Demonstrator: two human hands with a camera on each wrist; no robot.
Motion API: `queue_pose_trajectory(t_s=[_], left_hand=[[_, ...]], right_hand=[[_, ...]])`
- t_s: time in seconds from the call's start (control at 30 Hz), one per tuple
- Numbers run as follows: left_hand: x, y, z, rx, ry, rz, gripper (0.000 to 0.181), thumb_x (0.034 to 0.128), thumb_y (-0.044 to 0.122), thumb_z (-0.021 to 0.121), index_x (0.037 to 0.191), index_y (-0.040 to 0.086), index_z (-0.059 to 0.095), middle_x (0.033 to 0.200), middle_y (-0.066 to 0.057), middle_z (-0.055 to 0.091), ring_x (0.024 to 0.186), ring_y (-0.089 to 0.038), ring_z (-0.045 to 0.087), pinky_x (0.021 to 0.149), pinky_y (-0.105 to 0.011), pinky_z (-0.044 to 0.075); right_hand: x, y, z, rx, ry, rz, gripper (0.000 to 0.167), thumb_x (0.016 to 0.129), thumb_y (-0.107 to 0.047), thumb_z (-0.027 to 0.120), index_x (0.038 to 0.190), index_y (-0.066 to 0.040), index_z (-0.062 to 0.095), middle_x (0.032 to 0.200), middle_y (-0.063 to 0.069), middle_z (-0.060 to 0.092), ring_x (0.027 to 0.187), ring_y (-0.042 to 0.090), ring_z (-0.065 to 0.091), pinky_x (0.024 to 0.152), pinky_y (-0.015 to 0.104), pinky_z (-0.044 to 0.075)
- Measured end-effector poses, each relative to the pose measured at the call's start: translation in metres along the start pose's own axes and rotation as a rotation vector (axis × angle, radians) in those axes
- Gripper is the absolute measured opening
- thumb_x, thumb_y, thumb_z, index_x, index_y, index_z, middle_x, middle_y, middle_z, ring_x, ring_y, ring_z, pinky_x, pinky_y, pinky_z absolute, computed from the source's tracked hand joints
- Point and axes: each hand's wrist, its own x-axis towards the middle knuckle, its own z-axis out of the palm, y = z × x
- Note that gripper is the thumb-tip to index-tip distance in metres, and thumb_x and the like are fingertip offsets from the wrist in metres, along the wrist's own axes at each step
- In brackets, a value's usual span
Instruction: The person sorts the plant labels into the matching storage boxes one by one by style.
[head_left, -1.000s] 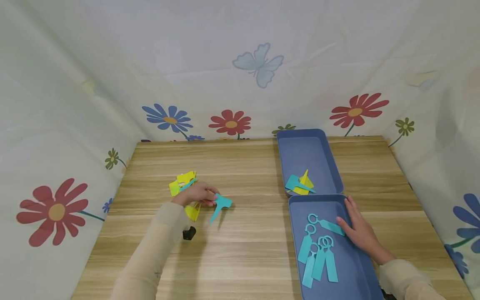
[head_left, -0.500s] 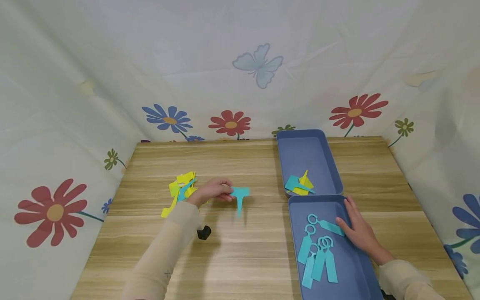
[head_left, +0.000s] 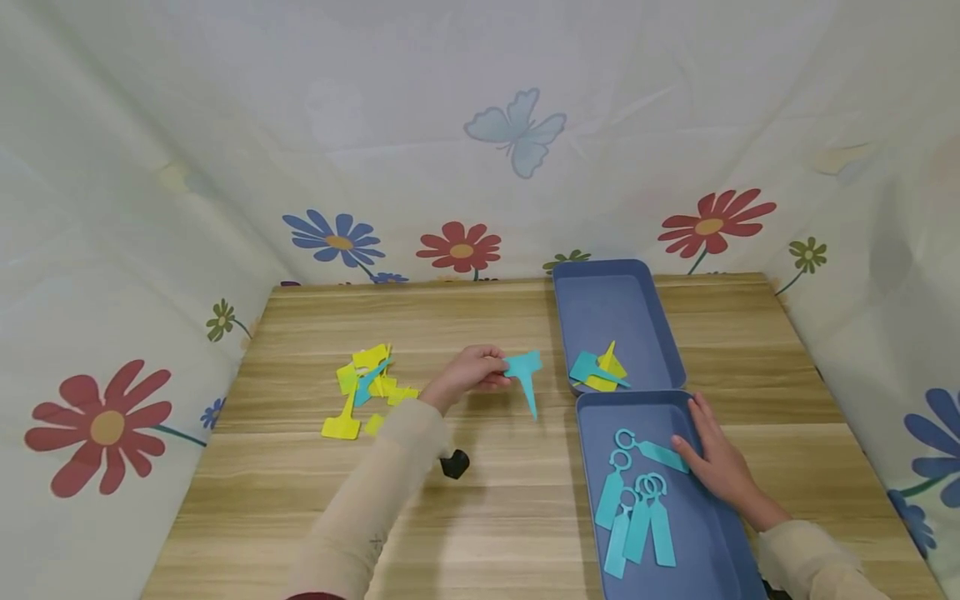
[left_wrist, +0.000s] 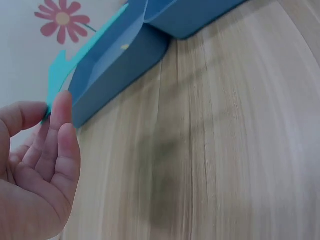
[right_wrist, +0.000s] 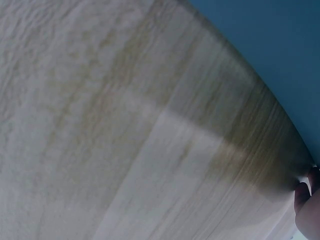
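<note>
My left hand pinches a teal T-shaped plant label between thumb and fingers by one end of its head. The label's pointed stem hangs down above the table, left of the trays; in the left wrist view the label slants upward from the fingertips. My right hand rests at the right rim of the near blue tray, fingers extended along the outside and thumb over the inside. Several teal ring-topped hang tags lie in that tray. In the right wrist view only fingertips show beside the tray wall.
Behind the near tray, touching it, stands a far blue tray with a teal label and yellow labels at its near end. A loose pile of yellow labels, with some teal, lies on the wooden table at left.
My left hand has carried the teal plant label rightward from the pile toward the trays, uncovering more yellow labels behind it. My right hand has stayed at the near tray's rim.
</note>
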Motion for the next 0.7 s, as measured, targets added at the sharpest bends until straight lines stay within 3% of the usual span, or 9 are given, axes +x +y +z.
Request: queue_pose_trajectory(t_s=[0.13,0.23,0.47,0.53,0.7], left_hand=[[0.005,0.010,0.014,-0.043,0.018,0.014,0.015,0.0870,0.013,0.053,0.099,0.003,0.053,0.082,-0.013,0.066,0.065,-0.009,0.063,0.068,-0.028,0.049],[0.004,0.022,0.024,-0.073,0.026,0.005,0.010,0.0866,0.010,0.053,0.094,0.004,0.053,0.085,-0.015,0.066,0.065,-0.009,0.063,0.066,-0.026,0.049],[0.018,0.033,0.045,-0.157,0.088,-0.020,0.015,0.0880,0.011,0.050,0.100,0.001,0.052,0.091,-0.018,0.063,0.065,-0.010,0.063,0.088,-0.039,0.046],[0.025,0.033,0.051,-0.189,0.114,-0.025,0.020,0.0884,0.010,0.048,0.104,-0.001,0.052,0.081,-0.010,0.060,0.062,-0.008,0.061,0.082,-0.035,0.050],[0.034,0.039,0.068,-0.239,0.165,-0.029,0.023,0.0879,0.009,0.046,0.106,-0.004,0.050,0.071,-0.005,0.053,0.058,-0.007,0.059,0.061,-0.021,0.052]], right_hand=[[0.000,0.000,-0.001,-0.001,-0.005,0.005,0.071,0.088,-0.028,0.052,0.141,-0.004,0.011,0.148,0.018,0.006,0.132,0.042,0.013,0.089,0.066,0.024],[0.000,0.000,-0.001,-0.002,-0.007,0.009,0.071,0.088,-0.028,0.051,0.142,-0.005,0.011,0.148,0.018,0.006,0.132,0.042,0.013,0.089,0.066,0.024],[0.000,0.001,0.000,-0.001,0.005,-0.005,0.071,0.088,-0.026,0.052,0.141,-0.004,0.012,0.147,0.019,0.008,0.131,0.042,0.015,0.089,0.064,0.025],[0.001,0.002,0.000,-0.007,0.008,-0.007,0.071,0.088,-0.026,0.053,0.141,-0.004,0.012,0.147,0.019,0.008,0.131,0.042,0.015,0.089,0.064,0.025],[0.000,0.003,0.001,-0.013,0.011,-0.006,0.071,0.088,-0.026,0.053,0.141,-0.003,0.013,0.147,0.019,0.008,0.130,0.043,0.017,0.089,0.064,0.025]])
